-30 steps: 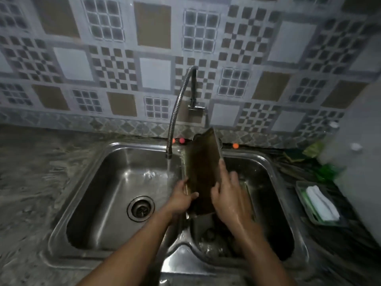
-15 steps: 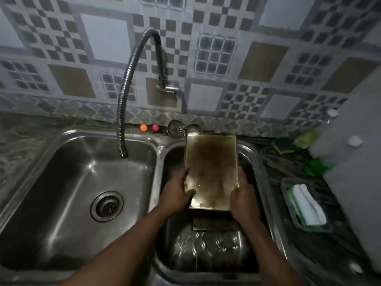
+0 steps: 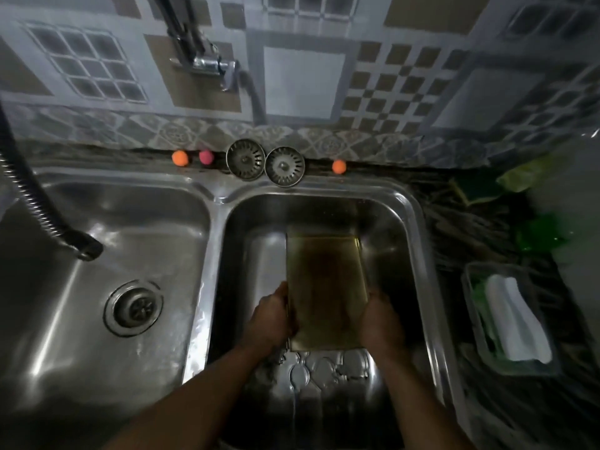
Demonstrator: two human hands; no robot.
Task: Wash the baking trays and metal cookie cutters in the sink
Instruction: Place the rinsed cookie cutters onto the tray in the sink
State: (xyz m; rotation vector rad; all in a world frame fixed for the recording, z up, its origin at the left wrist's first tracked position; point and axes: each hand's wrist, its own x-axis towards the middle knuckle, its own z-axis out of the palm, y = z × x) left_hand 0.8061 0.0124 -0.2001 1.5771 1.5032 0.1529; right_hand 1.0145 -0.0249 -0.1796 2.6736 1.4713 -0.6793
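A rectangular, brown-stained baking tray [image 3: 326, 287] lies low inside the right sink basin [image 3: 412, 222], open side up. My left hand [image 3: 271, 316] grips its near left edge and my right hand [image 3: 381, 319] grips its near right edge. Under and in front of the tray lie several metal cookie cutters [image 3: 324, 368] on the basin floor, partly hidden by the tray. The flexible faucet hose [image 3: 35, 206] ends over the left basin [image 3: 97, 319]; whether water flows is unclear.
Two metal drain strainers [image 3: 264, 164] and three small orange and pink balls [image 3: 180, 158] sit on the back ledge. On the dark counter to the right stands a clear container [image 3: 474, 280] holding a white cloth [image 3: 516, 323], with green items [image 3: 539, 235] behind it.
Both hands have lowered the tray from upright over the divider into the right basin, laying it nearly flat. The camera has moved closer and looks further down.
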